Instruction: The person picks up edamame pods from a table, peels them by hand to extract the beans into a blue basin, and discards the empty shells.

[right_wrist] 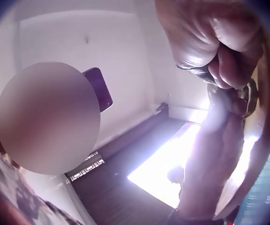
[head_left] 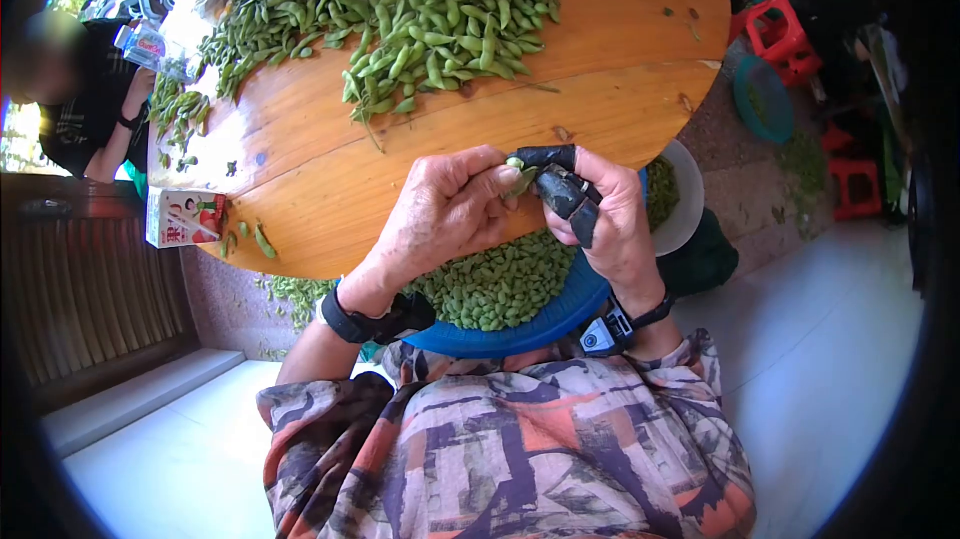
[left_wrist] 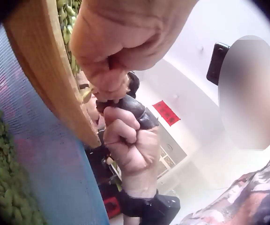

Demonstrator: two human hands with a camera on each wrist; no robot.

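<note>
In the head view the left hand (head_left: 447, 209) pinches a green pod (head_left: 520, 179) between thumb and fingers, a pale bean showing at its upper end. The right hand (head_left: 600, 209), black wrapping on its thumb and finger, meets the left at the pod and grips its other side. Both hands are above a blue basket (head_left: 570, 311) holding shelled green beans (head_left: 490, 289). In the left wrist view the left hand (left_wrist: 130, 37) and right hand (left_wrist: 135, 145) touch; in the right wrist view the fingers hide most of the pod.
A pile of pods (head_left: 440, 19) lies on the wooden table (head_left: 620, 49), whose edge runs just beyond the basket. A juice carton (head_left: 185, 218) stands at the left edge. A white bowl (head_left: 690, 189) is at right, with red stools (head_left: 780, 39) farther off. Another person sits at far left.
</note>
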